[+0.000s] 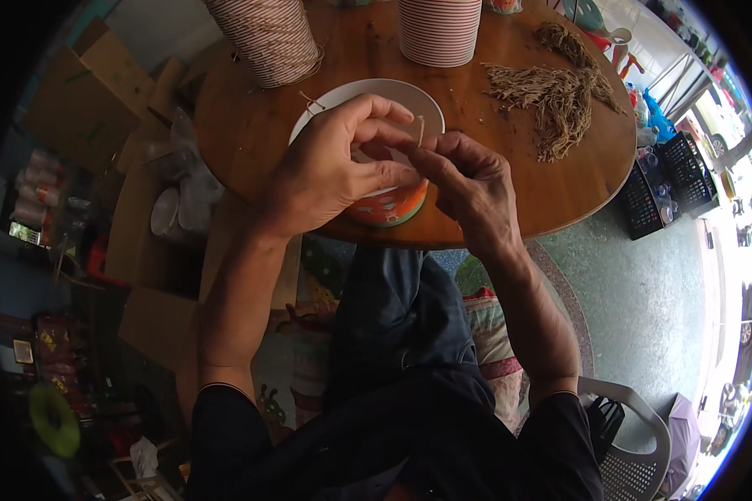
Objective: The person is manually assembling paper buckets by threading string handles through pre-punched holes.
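Note:
A paper bucket (393, 209), white inside and orange with a green band outside, stands at the table's near edge. Both my hands meet over its near rim. My right hand (475, 185) pinches a thin piece of tan twine (421, 129), whose short end sticks up between the fingertips. From the other side my left hand (334, 163) curls in, its fingertips and thumb closed in at the twine; part of its grip is hidden. A second bit of twine (311, 103) shows at the bucket's far left rim.
On the round wooden table (251, 159) stand a stack of buckets with twine (267, 42) and a stack of white-rimmed buckets (439, 33). A bundle of tan twine (551, 96) lies at right. Cardboard boxes (129, 200) are at left; black crates (664, 184) and a grey chair (635, 442) at right.

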A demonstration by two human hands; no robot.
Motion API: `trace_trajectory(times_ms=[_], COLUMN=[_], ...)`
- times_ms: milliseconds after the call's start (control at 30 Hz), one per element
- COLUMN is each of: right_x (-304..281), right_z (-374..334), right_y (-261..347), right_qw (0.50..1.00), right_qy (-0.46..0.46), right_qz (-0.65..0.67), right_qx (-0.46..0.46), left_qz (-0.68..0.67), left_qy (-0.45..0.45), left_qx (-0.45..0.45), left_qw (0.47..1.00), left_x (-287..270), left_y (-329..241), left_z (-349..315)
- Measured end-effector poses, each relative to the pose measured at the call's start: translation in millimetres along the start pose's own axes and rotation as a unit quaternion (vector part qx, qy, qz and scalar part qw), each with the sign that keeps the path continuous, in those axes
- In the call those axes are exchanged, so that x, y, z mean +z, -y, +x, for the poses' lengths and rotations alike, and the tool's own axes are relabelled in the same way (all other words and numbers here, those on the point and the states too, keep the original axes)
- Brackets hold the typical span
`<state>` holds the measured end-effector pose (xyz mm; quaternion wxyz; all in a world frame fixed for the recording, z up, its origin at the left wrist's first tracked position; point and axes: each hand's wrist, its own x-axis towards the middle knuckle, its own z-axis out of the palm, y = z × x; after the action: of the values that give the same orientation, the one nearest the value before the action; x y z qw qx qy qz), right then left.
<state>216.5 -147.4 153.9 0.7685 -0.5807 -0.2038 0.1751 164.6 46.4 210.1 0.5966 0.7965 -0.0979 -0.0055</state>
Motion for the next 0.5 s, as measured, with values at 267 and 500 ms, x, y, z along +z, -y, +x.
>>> trace_trajectory(times_ms=[267, 500], right_x=[2, -1], right_z=[-6, -9], right_y=[-9, -11], right_qw=[0.998, 0.995], right_qy=[-0.032, -0.042], right_qz=[0.054, 0.088], right_qx=[-0.027, -0.026], left_qz=[-0.059, -0.021], left_qy=[0.043, 0.064], left_qx=[-0.019, -0.017], left_qw=[0.997, 0.998], left_x=[-4, -5], left_y=[10, 9], left_z=[13, 15])
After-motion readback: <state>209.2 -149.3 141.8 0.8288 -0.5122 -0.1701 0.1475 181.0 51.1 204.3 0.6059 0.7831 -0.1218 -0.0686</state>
